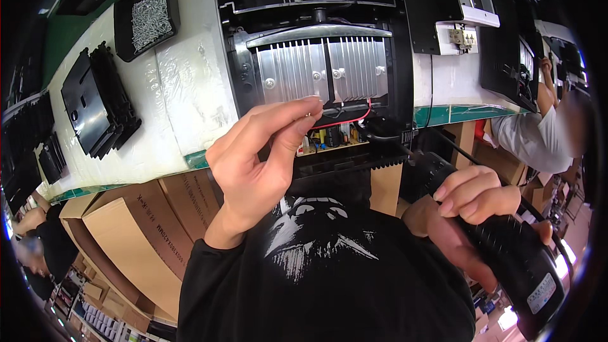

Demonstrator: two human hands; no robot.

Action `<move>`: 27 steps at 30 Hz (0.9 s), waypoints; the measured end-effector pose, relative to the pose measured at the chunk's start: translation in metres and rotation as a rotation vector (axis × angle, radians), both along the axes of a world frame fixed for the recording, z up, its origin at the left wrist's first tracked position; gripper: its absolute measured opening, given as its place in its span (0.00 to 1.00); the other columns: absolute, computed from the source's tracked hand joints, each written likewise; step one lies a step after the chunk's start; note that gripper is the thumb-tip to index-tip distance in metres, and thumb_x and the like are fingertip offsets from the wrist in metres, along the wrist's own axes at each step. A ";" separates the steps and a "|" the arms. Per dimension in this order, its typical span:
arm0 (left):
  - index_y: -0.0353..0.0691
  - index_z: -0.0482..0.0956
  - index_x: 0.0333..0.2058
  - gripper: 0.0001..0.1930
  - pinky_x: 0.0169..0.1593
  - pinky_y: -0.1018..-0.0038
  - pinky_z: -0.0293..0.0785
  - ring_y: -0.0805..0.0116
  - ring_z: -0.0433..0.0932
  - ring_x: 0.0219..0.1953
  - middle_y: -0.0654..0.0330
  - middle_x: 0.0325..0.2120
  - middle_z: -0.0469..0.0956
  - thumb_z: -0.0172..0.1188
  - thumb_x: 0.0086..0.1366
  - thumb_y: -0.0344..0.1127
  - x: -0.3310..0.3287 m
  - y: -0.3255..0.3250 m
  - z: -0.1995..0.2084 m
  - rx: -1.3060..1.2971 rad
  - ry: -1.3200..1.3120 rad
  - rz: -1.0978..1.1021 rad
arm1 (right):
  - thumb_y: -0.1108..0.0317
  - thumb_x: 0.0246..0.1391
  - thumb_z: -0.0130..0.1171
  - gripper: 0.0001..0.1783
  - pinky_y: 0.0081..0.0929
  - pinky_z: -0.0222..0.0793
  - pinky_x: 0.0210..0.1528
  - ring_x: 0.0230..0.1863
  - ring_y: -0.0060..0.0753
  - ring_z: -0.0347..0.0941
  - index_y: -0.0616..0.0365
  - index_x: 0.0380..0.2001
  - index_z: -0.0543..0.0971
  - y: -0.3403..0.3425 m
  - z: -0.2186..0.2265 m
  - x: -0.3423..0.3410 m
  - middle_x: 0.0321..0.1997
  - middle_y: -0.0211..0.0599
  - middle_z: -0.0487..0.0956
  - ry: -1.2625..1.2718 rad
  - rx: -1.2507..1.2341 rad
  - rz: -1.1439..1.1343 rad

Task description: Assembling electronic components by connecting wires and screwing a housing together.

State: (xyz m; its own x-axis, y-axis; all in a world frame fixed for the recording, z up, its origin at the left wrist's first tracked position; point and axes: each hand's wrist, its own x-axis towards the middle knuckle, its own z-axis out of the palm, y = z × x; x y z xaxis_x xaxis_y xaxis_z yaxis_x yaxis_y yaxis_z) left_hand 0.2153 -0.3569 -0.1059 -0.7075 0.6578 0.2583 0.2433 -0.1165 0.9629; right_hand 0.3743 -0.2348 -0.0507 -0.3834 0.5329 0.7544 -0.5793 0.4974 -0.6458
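Observation:
My left hand (pixel 256 158) is closed in a pinch over the front of an open black device housing (pixel 400 69). A small shiny screw (pixel 309 114) shows between thumb and forefinger, mostly hidden by them. Behind the fingertips lie two silver finned heat sinks (pixel 288 69), fixed with screws. A red wire (pixel 354 120) runs past the hand above a circuit board (pixel 329 136) with small components. At the lower right, my right hand (pixel 472 199) is wrapped round a black corded electric screwdriver (pixel 506 266), tilted with its nose toward the housing.
A black tray of loose screws (pixel 151 20) stands at the back left of the table. Stacked black plastic panels (pixel 95 101) lie before it. Other device units (pixel 506 50) are on the right. Cardboard boxes (pixel 133 234) stand below the table edge. A co-worker (pixel 532 133) is at the right.

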 end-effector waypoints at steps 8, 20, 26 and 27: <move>0.32 0.81 0.34 0.10 0.32 0.83 0.76 0.73 0.81 0.29 0.56 0.28 0.82 0.65 0.51 0.17 0.000 -0.003 0.005 0.009 -0.067 -0.012 | 0.33 0.48 0.55 0.37 0.25 0.69 0.27 0.22 0.35 0.69 0.55 0.44 0.61 -0.001 0.016 0.013 0.25 0.40 0.71 -0.173 -0.171 0.087; 0.34 0.82 0.32 0.11 0.31 0.78 0.76 0.68 0.81 0.28 0.56 0.27 0.82 0.68 0.48 0.20 -0.007 -0.009 0.004 0.039 0.181 -0.223 | 0.60 0.45 0.67 0.18 0.01 0.59 0.19 0.16 0.09 0.63 0.51 0.18 0.67 0.021 0.107 0.058 0.19 0.20 0.69 0.894 0.005 0.388; 0.33 0.82 0.32 0.11 0.34 0.77 0.78 0.66 0.82 0.30 0.56 0.27 0.83 0.68 0.47 0.19 -0.009 -0.012 0.004 0.040 0.261 -0.229 | 0.49 0.53 0.57 0.22 -0.01 0.57 0.35 0.23 0.08 0.65 0.51 0.18 0.64 0.028 0.106 0.118 0.20 0.22 0.68 0.777 0.011 -0.275; 0.33 0.82 0.32 0.11 0.34 0.77 0.78 0.66 0.82 0.30 0.56 0.27 0.83 0.68 0.47 0.19 -0.007 -0.007 0.005 0.059 0.319 -0.243 | 0.47 0.52 0.58 0.24 0.01 0.57 0.39 0.24 0.08 0.63 0.51 0.19 0.62 0.024 0.099 0.109 0.21 0.23 0.66 0.831 0.110 -0.099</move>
State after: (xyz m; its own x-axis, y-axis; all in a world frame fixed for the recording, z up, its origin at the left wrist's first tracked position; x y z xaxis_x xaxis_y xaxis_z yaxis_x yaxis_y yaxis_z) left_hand 0.2084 -0.3639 -0.1011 -0.4116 0.7734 0.4822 0.4871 -0.2604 0.8336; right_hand 0.4837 -0.2105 0.0478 0.3641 0.4420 0.8198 -0.7952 0.6057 0.0266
